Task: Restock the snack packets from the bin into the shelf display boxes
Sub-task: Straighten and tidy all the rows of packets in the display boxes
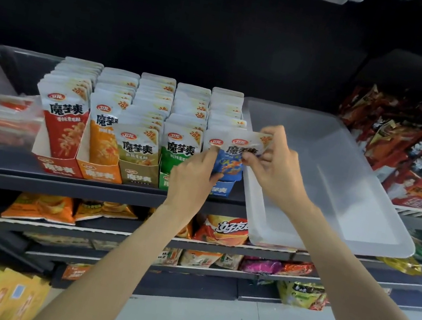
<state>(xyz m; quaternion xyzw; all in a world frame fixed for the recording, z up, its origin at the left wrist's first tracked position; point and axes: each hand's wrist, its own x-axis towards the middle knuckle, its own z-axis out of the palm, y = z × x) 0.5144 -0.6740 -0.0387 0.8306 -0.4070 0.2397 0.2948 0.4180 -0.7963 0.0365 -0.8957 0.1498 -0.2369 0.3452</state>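
Both hands meet at the front of the blue display box [223, 188], the rightmost of five on the dark shelf [59, 184]. The left hand [196, 174] pinches the lower left edge of a blue snack packet [235, 158], and the right hand [273, 165] grips its right side, holding it tilted at the front of the row. Just right of them sits the clear plastic bin [340, 188]. To the left stand the green box [165, 180], tan, orange and red ones, all full of packets.
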